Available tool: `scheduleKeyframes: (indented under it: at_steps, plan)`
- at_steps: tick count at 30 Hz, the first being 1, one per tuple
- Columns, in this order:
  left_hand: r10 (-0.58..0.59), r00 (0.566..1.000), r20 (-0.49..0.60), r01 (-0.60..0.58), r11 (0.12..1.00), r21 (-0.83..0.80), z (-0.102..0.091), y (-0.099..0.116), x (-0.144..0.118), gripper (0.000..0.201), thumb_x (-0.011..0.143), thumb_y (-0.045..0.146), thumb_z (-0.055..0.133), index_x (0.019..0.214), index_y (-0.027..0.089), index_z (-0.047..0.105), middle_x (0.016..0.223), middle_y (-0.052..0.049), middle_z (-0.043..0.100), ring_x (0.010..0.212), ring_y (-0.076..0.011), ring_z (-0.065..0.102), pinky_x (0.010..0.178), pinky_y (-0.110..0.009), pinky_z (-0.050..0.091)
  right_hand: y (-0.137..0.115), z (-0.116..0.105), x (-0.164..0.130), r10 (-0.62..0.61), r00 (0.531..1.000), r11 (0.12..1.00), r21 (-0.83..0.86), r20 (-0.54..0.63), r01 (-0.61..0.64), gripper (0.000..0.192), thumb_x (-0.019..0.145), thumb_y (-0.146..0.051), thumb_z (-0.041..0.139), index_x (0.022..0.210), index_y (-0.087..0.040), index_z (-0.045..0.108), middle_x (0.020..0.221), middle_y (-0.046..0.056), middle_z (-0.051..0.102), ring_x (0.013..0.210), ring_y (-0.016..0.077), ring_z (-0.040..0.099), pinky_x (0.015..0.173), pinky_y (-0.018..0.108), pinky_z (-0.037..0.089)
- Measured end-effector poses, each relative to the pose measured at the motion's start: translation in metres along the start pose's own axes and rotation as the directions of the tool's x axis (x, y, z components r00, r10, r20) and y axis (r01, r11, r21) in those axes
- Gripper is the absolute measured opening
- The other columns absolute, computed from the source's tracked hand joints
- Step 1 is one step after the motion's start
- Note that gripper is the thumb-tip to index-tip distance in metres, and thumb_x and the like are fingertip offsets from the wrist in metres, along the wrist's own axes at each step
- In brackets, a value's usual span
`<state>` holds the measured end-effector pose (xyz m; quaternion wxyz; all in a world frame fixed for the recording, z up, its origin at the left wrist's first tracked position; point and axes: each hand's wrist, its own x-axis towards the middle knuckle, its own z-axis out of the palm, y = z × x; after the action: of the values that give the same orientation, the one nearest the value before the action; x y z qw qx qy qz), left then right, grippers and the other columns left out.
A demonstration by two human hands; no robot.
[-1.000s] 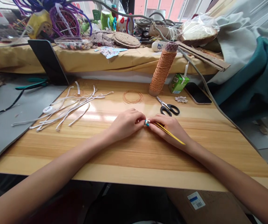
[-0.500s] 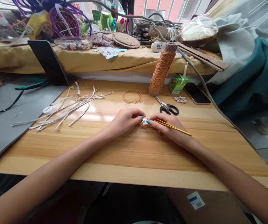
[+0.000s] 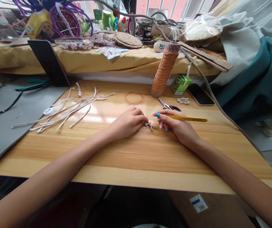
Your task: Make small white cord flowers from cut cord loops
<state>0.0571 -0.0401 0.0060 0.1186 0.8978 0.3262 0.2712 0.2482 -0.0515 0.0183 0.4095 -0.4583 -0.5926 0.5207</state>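
Here my left hand [image 3: 128, 123] pinches a small pale knotted piece [image 3: 149, 124] against the wooden table [image 3: 131, 158], fingers closed on it. Just right of it, my right hand [image 3: 176, 125] grips yellow tweezers [image 3: 188, 118], lying level, tips pointing left. Farther off lie the scissors [image 3: 168, 106], 1 cord spool [image 3: 164, 71] and a cord coil [image 3: 134, 98]; white strips [image 3: 74, 106] spread at far left.

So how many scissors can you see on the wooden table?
1. The black-handled metal scissors lie on the wooden table just behind the right hand, partly covered by it. More could be hidden in the cluttered shelf behind.
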Motion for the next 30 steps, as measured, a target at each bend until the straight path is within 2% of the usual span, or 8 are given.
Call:
scheduleKeyframes:
  at_steps: [3,8,13,17,20,24,28,30]
  plan:
    - [0.001,0.999,0.033,-0.001,1.0,0.015,0.002,-0.001,-0.001,0.019,0.082,0.021,0.042,0.085,0.015,0.06,0.083,-0.007,0.057,0.084,-0.0161,0.048,0.075,-0.03,0.042,0.002,0.0,0.001,0.015,1.0,0.999,0.034,0.012,-0.016,0.017,0.07,-0.03,0.061,0.078,-0.014,0.06,0.061,-0.002,0.055,0.045,0.0056,0.048,0.041,0.019,0.032]
    - [0.043,0.999,-0.007,-0.043,0.999,-0.003,0.001,0.0,-0.002,0.013,0.081,0.018,0.043,0.082,0.014,0.056,0.093,-0.008,0.057,0.089,-0.0153,0.049,0.079,-0.03,0.042,0.002,0.001,0.003,0.038,0.999,0.996,0.083,-0.025,-0.036,0.012,0.071,-0.023,0.058,0.08,-0.016,0.055,0.056,-0.004,0.053,0.039,0.005,0.045,0.038,0.019,0.029]
    - [0.057,0.993,-0.105,-0.058,0.998,-0.007,-0.001,0.004,-0.003,0.01,0.079,0.018,0.045,0.079,0.013,0.054,0.079,-0.006,0.059,0.076,-0.0135,0.051,0.071,-0.027,0.043,0.001,-0.001,0.004,0.018,0.99,0.994,0.109,-0.138,-0.003,0.018,0.076,-0.033,0.052,0.086,-0.017,0.054,0.058,-0.004,0.05,0.038,0.0042,0.043,0.035,0.018,0.026]
    - [-0.029,0.989,-0.145,0.011,0.992,-0.125,-0.004,0.009,0.0,0.014,0.08,0.021,0.046,0.076,0.012,0.056,0.078,-0.005,0.057,0.071,-0.0108,0.051,0.066,-0.023,0.041,0.001,0.0,0.0,-0.07,0.997,0.981,-0.18,-0.017,0.066,0.03,0.079,-0.042,0.047,0.093,-0.017,0.059,0.065,-0.001,0.051,0.042,0.0044,0.041,0.037,0.019,0.029]
    - [-0.15,0.985,-0.084,0.123,0.957,-0.264,-0.005,0.011,0.002,0.015,0.08,0.022,0.047,0.074,0.013,0.057,0.075,-0.003,0.056,0.069,-0.0098,0.049,0.064,-0.021,0.039,0.0,0.002,-0.004,-0.177,0.977,0.869,-0.448,0.119,0.212,0.024,0.079,-0.035,0.05,0.093,-0.019,0.061,0.073,0.001,0.055,0.052,0.0076,0.047,0.047,0.021,0.036]
    - [-0.308,0.949,0.061,0.297,0.818,-0.492,-0.004,0.014,0.001,0.02,0.079,0.029,0.048,0.07,0.012,0.056,0.065,0.001,0.053,0.061,-0.0079,0.046,0.057,-0.019,0.035,0.0,0.005,-0.006,-0.34,0.908,0.696,-0.584,0.244,0.417,0.016,0.081,-0.026,0.049,0.084,-0.018,0.062,0.074,0.003,0.058,0.068,0.0124,0.052,0.063,0.025,0.04]
    - [-0.431,0.883,0.186,0.43,0.582,-0.691,-0.003,0.016,0.003,0.023,0.077,0.033,0.05,0.068,0.012,0.053,0.059,0.002,0.051,0.054,-0.006,0.044,0.053,-0.018,0.035,0.001,0.005,-0.006,-0.389,0.877,0.643,-0.6,0.281,0.477,0.013,0.08,-0.022,0.05,0.085,-0.016,0.061,0.073,0.003,0.058,0.069,0.0123,0.051,0.065,0.025,0.04]
    - [-0.478,0.854,0.207,0.461,0.509,-0.727,-0.003,0.016,0.004,0.023,0.076,0.032,0.05,0.068,0.011,0.053,0.061,0.001,0.052,0.053,-0.0057,0.045,0.052,-0.018,0.036,0.001,0.005,-0.006,-0.381,0.884,0.648,-0.603,0.272,0.465,0.013,0.081,-0.02,0.048,0.082,-0.016,0.061,0.074,0.003,0.058,0.07,0.012,0.051,0.066,0.025,0.039]
